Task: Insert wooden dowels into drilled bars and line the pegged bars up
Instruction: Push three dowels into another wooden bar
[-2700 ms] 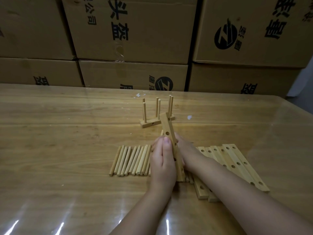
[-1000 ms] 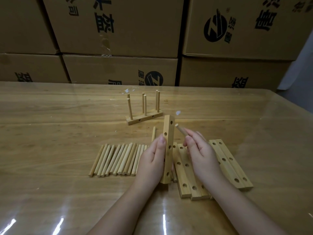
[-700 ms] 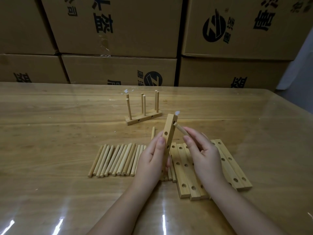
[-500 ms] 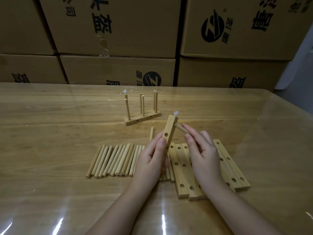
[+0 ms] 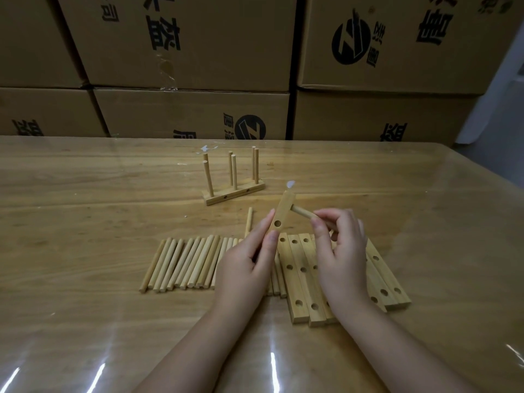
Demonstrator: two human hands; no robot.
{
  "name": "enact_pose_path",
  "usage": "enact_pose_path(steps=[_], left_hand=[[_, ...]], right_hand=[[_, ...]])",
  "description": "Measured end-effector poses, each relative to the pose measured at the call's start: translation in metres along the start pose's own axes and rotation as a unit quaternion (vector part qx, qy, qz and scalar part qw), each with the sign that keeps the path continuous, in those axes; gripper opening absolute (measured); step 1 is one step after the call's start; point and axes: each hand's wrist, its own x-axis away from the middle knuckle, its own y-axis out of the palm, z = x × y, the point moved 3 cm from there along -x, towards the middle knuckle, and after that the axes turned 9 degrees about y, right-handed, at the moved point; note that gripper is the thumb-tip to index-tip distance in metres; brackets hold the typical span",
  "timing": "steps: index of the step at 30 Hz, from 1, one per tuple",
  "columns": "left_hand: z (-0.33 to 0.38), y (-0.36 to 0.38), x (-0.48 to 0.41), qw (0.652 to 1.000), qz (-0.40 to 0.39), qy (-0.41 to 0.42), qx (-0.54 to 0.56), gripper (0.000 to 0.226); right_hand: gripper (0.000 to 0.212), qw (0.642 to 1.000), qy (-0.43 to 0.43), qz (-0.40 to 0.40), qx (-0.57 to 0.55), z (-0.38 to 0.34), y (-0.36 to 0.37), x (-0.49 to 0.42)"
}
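Setting: stacked cardboard boxes stood behind a glossy wooden table.
Left hand: the left hand gripped a drilled bar by its lower part, with the thumb on the near face and the fingers behind. The bar was lifted off the table, its top end tilted away and to the right. One open hole faced the camera just above the thumb.
Right hand: the right hand pinched a dowel at its near end between thumb and fingertips.
Key relation: the dowel lay on the right of the bar. Its long axis ran from the right hand up and leftward to the bar's right face near the top, roughly crosswise to the bar. Its tip met that face; how deep it sat could not be told.
Coming move: judged to be a push along the dowel's own line toward the left. The right hand would drive and the left hand would only brace the bar.
Flat bars: more drilled bars lay side by side under the right hand, holes up.
Loose dowels: a row of dowels lay to the left of those bars, partly under the left hand. A single dowel lay just beyond the row.
Pegged bar: a finished bar with upright pegs stood farther back, well apart from the hands.
Progress: early, judging by the stock left unpegged.
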Motion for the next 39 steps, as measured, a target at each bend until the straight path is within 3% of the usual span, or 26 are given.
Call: enact_pose_path(steps=[28,33,37,39], left_hand=[[-0.008,0.002,0.001,0.998,-0.041,-0.014,-0.047,0.032],[-0.011,0.000,-0.001,0.998,-0.008,-0.056,0.021,0.036],[-0.015,-0.002,-0.001,0.994,0.029,-0.091,0.056,0.050],[-0.015,-0.002,0.000,0.994,0.028,-0.094,0.054,0.052]], right_hand=[[0.009,0.995,0.091,-0.046,-0.024,0.013,0.004,-0.004],[0.035,0.984,0.127,-0.029,-0.120,0.014,0.001,-0.004],[0.015,0.981,0.139,-0.026,-0.137,0.014,0.000,-0.005],[0.015,0.985,0.125,-0.024,-0.118,0.013,0.001,-0.006]])
